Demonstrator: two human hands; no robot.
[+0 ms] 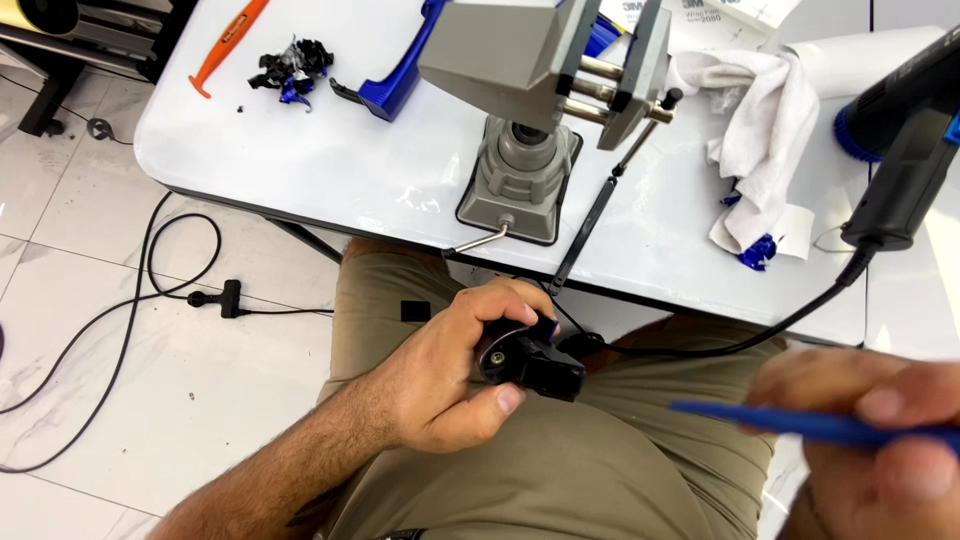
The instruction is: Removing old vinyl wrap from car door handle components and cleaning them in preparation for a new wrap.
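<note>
Head view, left hand: the left hand (440, 375) sits over the person's lap, fingers (497, 398) curled tight around a small dark plastic part with a glossy curved face (525, 360), thumb pressed on its near edge.
Head view, right hand: the right hand (865, 430) is blurred at the lower right edge, fingers pinched shut on a thin blue plastic strip (800, 424) whose tip points toward the dark part but stays apart from it.
Head view, bench: the white bench (330, 150) lies beyond the knees. On it stand a grey swivel vise with a suction base (530, 90), a crumpled white cloth (760, 120), a black heat gun with a cord (905, 150), an orange plastic scraper (228, 45) and a small heap of black and blue film scraps (290, 68).
Head view, progress: judging by the scrap heap and blue bits near the cloth, some film looks already stripped or trimmed; the dark part is in hand, not in the vise, so work on it seems unfinished.
Head view, floor: black cables (150, 290) trail over pale tiles.
</note>
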